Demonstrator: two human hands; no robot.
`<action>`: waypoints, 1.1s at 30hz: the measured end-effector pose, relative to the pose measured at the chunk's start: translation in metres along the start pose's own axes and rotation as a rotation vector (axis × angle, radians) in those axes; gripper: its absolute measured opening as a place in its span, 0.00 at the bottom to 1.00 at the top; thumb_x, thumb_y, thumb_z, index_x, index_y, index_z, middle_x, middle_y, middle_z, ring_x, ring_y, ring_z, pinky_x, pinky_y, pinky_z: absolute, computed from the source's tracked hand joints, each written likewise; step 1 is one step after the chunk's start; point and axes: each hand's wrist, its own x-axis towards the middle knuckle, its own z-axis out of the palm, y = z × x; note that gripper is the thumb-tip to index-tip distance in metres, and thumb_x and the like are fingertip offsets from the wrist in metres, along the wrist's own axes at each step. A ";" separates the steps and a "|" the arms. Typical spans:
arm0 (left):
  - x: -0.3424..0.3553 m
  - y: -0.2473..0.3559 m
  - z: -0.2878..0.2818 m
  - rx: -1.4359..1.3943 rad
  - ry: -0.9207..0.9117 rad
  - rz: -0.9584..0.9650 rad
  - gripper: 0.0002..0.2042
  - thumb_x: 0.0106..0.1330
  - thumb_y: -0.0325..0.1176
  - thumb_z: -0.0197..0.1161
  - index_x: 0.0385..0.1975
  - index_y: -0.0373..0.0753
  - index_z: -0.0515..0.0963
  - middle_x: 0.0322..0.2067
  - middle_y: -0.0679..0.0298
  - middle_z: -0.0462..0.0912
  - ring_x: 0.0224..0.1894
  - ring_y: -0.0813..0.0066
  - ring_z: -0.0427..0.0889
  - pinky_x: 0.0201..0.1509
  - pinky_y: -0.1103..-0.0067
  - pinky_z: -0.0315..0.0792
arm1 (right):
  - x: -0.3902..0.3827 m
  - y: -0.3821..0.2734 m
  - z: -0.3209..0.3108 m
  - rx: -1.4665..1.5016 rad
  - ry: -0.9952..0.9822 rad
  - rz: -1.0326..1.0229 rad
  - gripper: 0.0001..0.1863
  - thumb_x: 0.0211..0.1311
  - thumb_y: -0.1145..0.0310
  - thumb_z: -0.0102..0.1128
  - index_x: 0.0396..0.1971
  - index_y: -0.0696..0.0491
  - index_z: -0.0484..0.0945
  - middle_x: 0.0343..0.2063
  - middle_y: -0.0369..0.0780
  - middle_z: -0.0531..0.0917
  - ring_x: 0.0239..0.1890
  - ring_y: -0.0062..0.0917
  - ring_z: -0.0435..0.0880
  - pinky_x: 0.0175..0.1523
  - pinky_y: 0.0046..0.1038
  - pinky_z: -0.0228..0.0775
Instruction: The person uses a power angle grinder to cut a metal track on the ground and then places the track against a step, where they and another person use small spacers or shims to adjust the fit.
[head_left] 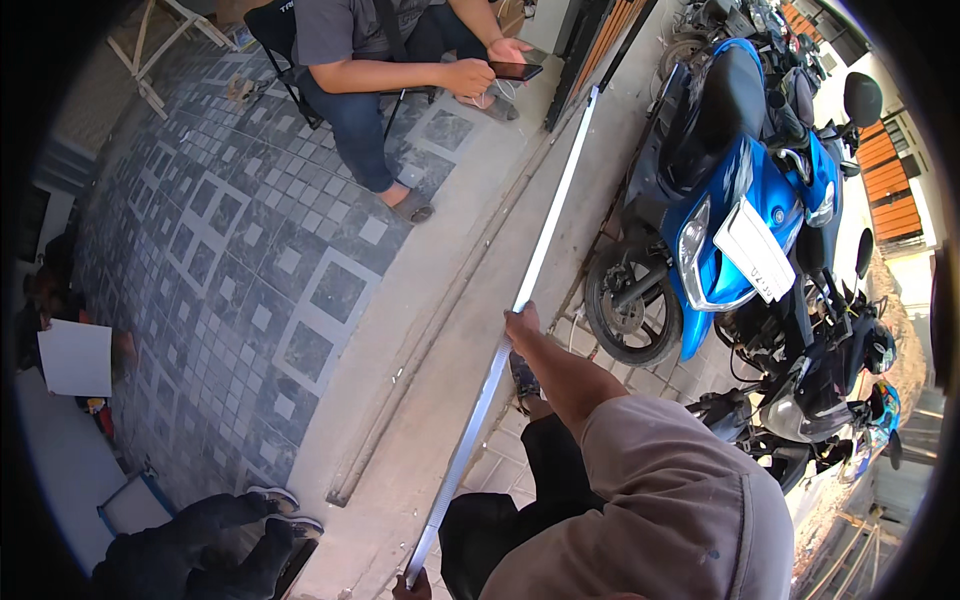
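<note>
A long, straight silvery metal bar [553, 215] runs slantwise over the concrete strip, from the lower edge up toward the slatted gate. My right hand [520, 325] is closed round its middle, with the arm stretched forward. Its lower end sits in my left hand [412, 584], which shows only in part at the lower edge, fingers curled on the bar. The far end of the bar lies close to the foot of the dark gate post [563, 95]. Whether it touches the post I cannot tell.
A seated person [375, 60] holds a phone at the top. Another person's dark-clad legs [230, 530] are at lower left, near a white panel [75, 358]. A blue motorbike [735, 200] and several others line the right side. A metal floor track [440, 340] runs beside the bar.
</note>
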 end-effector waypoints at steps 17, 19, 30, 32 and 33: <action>0.165 -0.080 0.262 -0.033 0.261 -0.003 0.23 0.75 0.44 0.52 0.56 0.27 0.71 0.53 0.45 0.78 0.57 0.49 0.78 0.62 0.59 0.76 | 0.225 -0.013 0.088 0.295 -0.125 -0.007 0.21 0.61 0.72 0.65 0.51 0.56 0.67 0.25 0.38 0.73 0.21 0.23 0.73 0.24 0.31 0.66; 0.190 -0.082 0.267 -0.124 0.315 -0.043 0.23 0.75 0.44 0.51 0.55 0.27 0.71 0.53 0.45 0.78 0.57 0.50 0.78 0.62 0.59 0.76 | 0.242 -0.011 0.102 0.320 -0.162 -0.023 0.21 0.62 0.71 0.65 0.51 0.56 0.67 0.25 0.38 0.73 0.22 0.23 0.74 0.25 0.30 0.67; 0.292 -0.089 0.321 -0.064 0.289 0.034 0.24 0.77 0.46 0.47 0.53 0.25 0.72 0.49 0.46 0.80 0.54 0.52 0.81 0.61 0.64 0.79 | 0.295 0.006 0.169 0.159 -0.092 -0.060 0.27 0.58 0.69 0.68 0.57 0.57 0.71 0.40 0.44 0.84 0.40 0.30 0.83 0.45 0.32 0.74; 0.300 -0.089 0.332 -0.104 0.189 0.035 0.25 0.78 0.45 0.47 0.55 0.24 0.69 0.50 0.45 0.80 0.55 0.51 0.80 0.60 0.63 0.79 | 0.304 0.004 0.179 0.182 -0.083 -0.137 0.28 0.58 0.69 0.68 0.57 0.57 0.71 0.40 0.45 0.85 0.41 0.31 0.84 0.46 0.33 0.74; 0.303 -0.088 0.337 -0.098 0.257 0.027 0.25 0.77 0.45 0.48 0.58 0.24 0.66 0.50 0.45 0.79 0.55 0.51 0.80 0.60 0.62 0.79 | 0.307 0.004 0.183 0.191 -0.060 -0.109 0.28 0.57 0.69 0.68 0.58 0.57 0.70 0.41 0.45 0.85 0.41 0.33 0.85 0.46 0.33 0.75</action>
